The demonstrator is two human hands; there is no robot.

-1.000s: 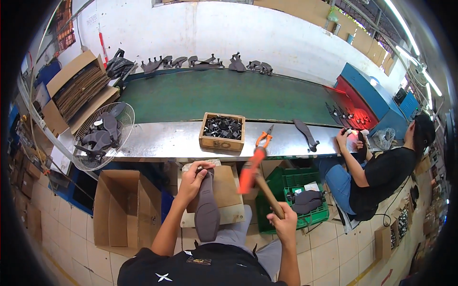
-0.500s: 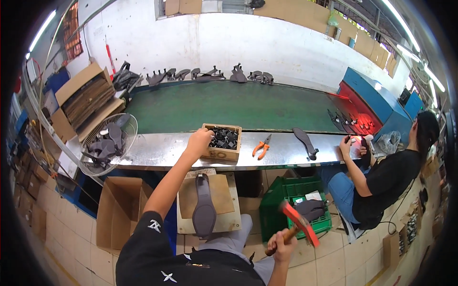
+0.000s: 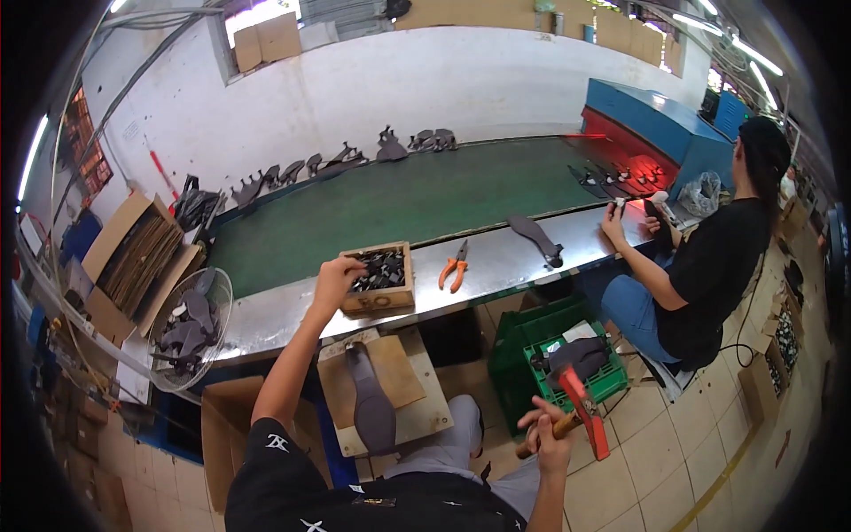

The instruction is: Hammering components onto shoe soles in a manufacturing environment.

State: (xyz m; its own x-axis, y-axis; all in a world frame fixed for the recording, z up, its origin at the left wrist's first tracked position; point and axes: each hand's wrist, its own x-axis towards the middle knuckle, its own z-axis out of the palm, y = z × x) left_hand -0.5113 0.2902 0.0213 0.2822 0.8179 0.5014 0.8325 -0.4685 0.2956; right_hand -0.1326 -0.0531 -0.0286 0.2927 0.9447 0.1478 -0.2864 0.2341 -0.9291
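My left hand (image 3: 335, 282) reaches over the left rim of a wooden box (image 3: 408, 293) full of small black pieces (image 3: 383, 269). Its fingers are drawn together at the pieces; whatever they pinch is too small to make out. Low on the right, my right hand (image 3: 548, 434) grips the wooden handle of a hammer (image 3: 585, 415) with a red head, a finger or two loosely raised. Between my arms, a dark grey shoe sole (image 3: 374, 410) lies lengthwise on a pale work block (image 3: 432, 399) with a tan sheet on it.
Orange-handled pliers (image 3: 454, 268) and another sole (image 3: 534, 238) lie on the metal ledge (image 3: 266, 330). A basket of soles (image 3: 217, 341) stands left, a green crate (image 3: 519, 355) right. Behind the ledge runs a green conveyor (image 3: 355, 208). A co-worker (image 3: 718, 266) sits at the right.
The view has turned, shifting the bench in the picture. My left fingers have gone from the box's left rim further in over the black pieces. The right hand still holds the hammer, its fingers looser.
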